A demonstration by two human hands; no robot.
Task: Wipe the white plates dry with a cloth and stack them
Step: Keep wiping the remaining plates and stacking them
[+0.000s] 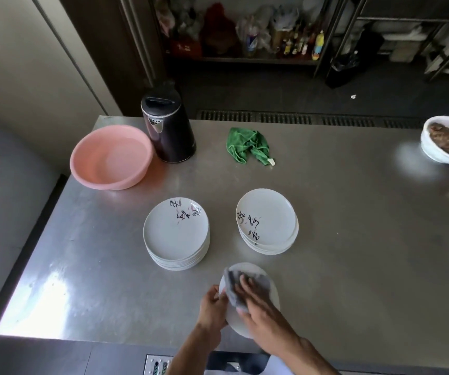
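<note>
Low in the frame's centre the wiping step was in hand; the left hand point(212, 307) gripped the plate point(270, 289) by its left rim, fingers curled round the edge; the right hand point(261, 312) lay flat, fingers straight, pressing the grey cloth point(232, 284) onto its face. Next, probably, the plate would go onto a stack; which of the left stack point(176, 231) and right stack point(266, 220), mid-frame, held dried plates I could not tell. Nothing lay between plate and stacks. Further up the table point(353, 239) stood a pink basin point(111, 156), a black jug point(167, 128) and a green rag point(247, 144); a bowl point(434, 155) sat at the right edge.
</note>
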